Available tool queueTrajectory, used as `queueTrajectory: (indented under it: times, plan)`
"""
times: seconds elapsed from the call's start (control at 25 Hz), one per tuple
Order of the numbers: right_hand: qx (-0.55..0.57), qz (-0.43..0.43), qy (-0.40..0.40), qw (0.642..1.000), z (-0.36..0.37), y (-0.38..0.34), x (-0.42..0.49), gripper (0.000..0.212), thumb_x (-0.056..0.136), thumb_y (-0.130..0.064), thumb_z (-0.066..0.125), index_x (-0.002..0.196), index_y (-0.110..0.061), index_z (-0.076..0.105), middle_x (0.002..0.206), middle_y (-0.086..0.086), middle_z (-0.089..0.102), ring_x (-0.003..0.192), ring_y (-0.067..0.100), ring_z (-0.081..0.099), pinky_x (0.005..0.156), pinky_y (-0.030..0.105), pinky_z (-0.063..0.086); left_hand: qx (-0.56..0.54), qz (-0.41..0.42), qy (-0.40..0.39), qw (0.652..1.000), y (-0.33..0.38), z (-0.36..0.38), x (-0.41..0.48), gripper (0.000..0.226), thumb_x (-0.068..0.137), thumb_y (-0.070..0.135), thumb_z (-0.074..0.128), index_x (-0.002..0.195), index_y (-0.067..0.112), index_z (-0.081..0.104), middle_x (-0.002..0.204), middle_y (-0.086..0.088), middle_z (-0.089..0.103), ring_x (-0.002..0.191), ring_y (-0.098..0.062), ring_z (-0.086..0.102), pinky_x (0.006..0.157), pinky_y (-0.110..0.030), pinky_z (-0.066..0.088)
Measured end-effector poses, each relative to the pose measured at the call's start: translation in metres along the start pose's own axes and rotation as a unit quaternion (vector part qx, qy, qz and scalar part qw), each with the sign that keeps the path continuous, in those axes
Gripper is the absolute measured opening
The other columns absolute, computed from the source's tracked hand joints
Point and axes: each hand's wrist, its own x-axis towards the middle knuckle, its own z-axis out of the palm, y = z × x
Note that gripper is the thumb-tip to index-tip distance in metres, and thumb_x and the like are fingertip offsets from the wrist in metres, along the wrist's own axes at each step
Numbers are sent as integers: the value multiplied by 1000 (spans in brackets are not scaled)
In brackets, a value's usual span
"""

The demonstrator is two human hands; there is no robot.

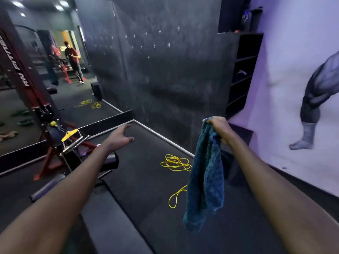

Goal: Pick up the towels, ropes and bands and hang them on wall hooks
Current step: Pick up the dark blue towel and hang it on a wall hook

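head view | right hand [219, 128]: fingers curled round top of blue towel [206, 182]; towel hangs straight down below the fist, off the floor | left hand [120, 135]: held out, fingers loosely spread, holding nothing | yellow rope [176, 163]: tangled on dark floor [143, 173], between the hands, left of towel | wall hooks [168, 45]: small pegs on dark wall ahead

The right hand [219, 128] grips a teal towel [206, 180] by its top, so it hangs free. The left hand [119, 137] reaches forward, fingers relaxed. A yellow rope [175, 163] lies tangled on the dark floor [143, 171] below small hooks [168, 45] on the black wall [174, 79].
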Motion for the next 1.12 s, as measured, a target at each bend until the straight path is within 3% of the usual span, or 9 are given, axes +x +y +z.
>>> queueTrajectory:
  times: [0.24,0.36,0.6,0.84,0.96,1.12]
  plan:
    - [-38,-56,-32,997,57,-24,203,21,82,-9,56,84,-17,76,88,4,73,80,14,63,74,27,49,10,-32,15,999,-25,-3,145,64,81,21,74,139,16,48,137,-9,56,125,-23,53,108,-34,39]
    - [-48,-81,-22,995,91,-31,301,18,77,-16,58,76,-21,75,91,4,75,82,15,64,80,29,51,-9,-27,37,999,-45,-4,234,63,83,19,73,140,15,47,138,-5,55,125,-21,54,108,-33,40]
    - [-61,-106,-48,991,160,-77,462,20,78,-14,56,77,-20,75,88,3,74,78,15,64,78,29,52,-12,-37,59,998,-68,-20,400,61,85,19,71,141,13,47,138,-7,55,125,-22,53,98,-22,36]
    - [-33,-134,-77,987,231,-99,624,22,80,-9,55,79,-17,76,82,5,73,75,16,65,78,32,54,2,-35,40,999,-109,-25,577,70,83,24,73,145,16,42,146,-9,48,131,-25,49,109,-35,39]
    - [-24,-132,-95,986,274,-107,707,24,83,-6,54,81,-17,76,81,4,73,71,15,64,73,29,53,5,-40,34,999,-129,-26,668,70,84,20,74,146,13,40,146,-12,47,131,-25,50,108,-33,38]
    - [-34,-144,-112,983,337,-128,807,26,81,-7,55,77,-21,77,86,-1,76,78,11,65,82,28,53,-2,-62,45,997,-164,-39,773,68,85,20,73,145,14,41,145,-10,48,129,-23,51,104,-28,38]
